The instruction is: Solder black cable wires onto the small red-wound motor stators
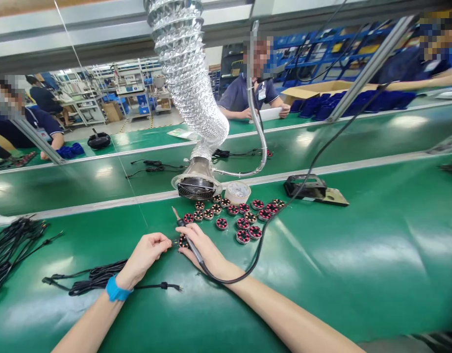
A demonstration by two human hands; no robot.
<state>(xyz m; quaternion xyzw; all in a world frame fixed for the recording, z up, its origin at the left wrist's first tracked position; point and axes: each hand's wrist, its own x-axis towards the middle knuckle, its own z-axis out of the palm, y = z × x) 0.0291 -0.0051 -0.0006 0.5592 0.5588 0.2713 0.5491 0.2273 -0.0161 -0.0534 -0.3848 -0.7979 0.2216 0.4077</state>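
Observation:
My right hand is closed round a soldering iron, its tip pointing up and left. Under its fingers lies a small round coil part. My left hand, with a blue band at the wrist, pinches at the left edge of that part; what is between the fingertips is too small to name. Several similar round parts with red or copper-coloured windings lie on the green mat beyond my right hand. Below my left hand sits a bundle of black cable, one end reaching right.
A fume extractor hangs from a foil duct. Behind the parts are a tape roll and a black soldering stand. More black cables lie at left. The iron's cord arcs up right. People sit across the bench.

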